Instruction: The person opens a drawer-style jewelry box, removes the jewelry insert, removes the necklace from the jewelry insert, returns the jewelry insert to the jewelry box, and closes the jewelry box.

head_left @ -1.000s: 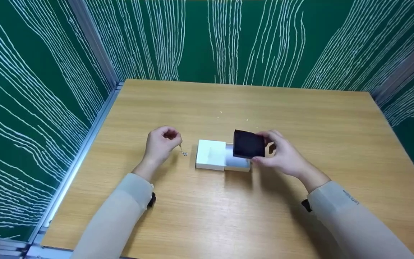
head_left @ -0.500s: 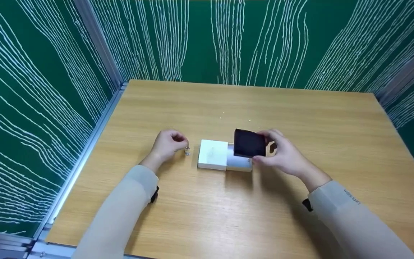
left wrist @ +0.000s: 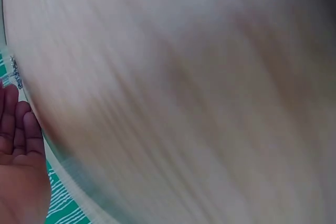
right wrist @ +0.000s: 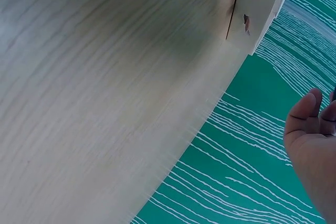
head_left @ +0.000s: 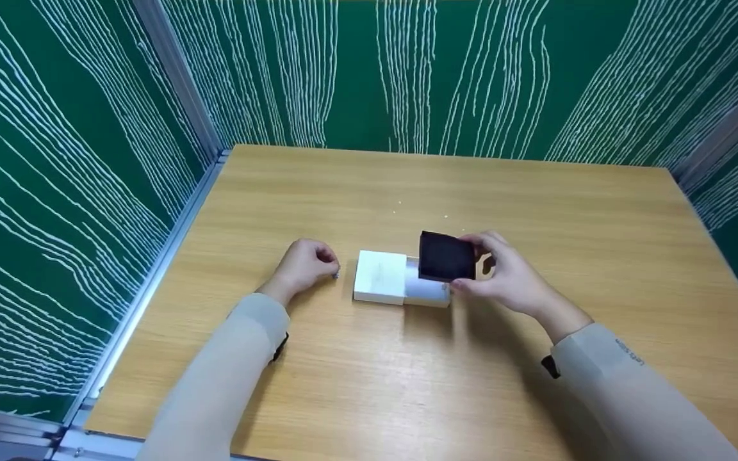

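Note:
My left hand [head_left: 302, 266] is low over the table, left of the white box, its thumb and fingertips pinching a fine chain with a glittering charm [head_left: 336, 274]. Most of the chain is hidden by the fingers; in the left wrist view a sparkling strand [left wrist: 17, 72] hangs beyond the fingertips. My right hand [head_left: 497, 275] grips a square black box insert [head_left: 446, 257] by its right side, tilted above the pulled-out drawer [head_left: 425, 292]. The white sliding box [head_left: 379, 276] lies on the table, its drawer drawn out to the right and partly covered by the insert.
Several tiny pale bits [head_left: 446, 216] lie on the wooden table [head_left: 369, 384] behind the box. Green panels with white streaks [head_left: 356, 77] stand along the back and both sides. In the right wrist view the drawer's end [right wrist: 245, 22] shows a small brown tab.
My left hand has moved right and down toward the table, and less of the chain and charm now shows below the fingers. The right hand with the black insert stays nearly still.

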### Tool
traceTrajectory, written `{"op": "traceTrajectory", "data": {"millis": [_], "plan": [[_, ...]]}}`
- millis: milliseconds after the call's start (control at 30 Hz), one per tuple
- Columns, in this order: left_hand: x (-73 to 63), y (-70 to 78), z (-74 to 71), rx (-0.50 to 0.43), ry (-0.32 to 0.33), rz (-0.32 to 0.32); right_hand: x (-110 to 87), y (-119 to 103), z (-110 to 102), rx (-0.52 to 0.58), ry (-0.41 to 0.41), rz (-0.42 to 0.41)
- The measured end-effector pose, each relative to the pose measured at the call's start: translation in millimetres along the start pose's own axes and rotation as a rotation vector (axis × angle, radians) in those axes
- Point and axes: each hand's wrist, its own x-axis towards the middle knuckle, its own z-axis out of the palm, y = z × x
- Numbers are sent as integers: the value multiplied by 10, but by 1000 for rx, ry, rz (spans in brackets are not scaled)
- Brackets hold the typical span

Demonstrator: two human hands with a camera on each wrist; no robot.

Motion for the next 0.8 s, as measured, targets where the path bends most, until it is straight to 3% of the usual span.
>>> {"op": "traceTrajectory", "data": {"millis": [300,633,800], "plan": [[18,25,-1,69,-18,39,38,-8,0,0,-11,-1],[-35,83,-12,-83,5,-4,49,41,34,4,-3,-8],[-70,148,-5,-98,-41,15,55,63,41,2,-4,-12]]}}
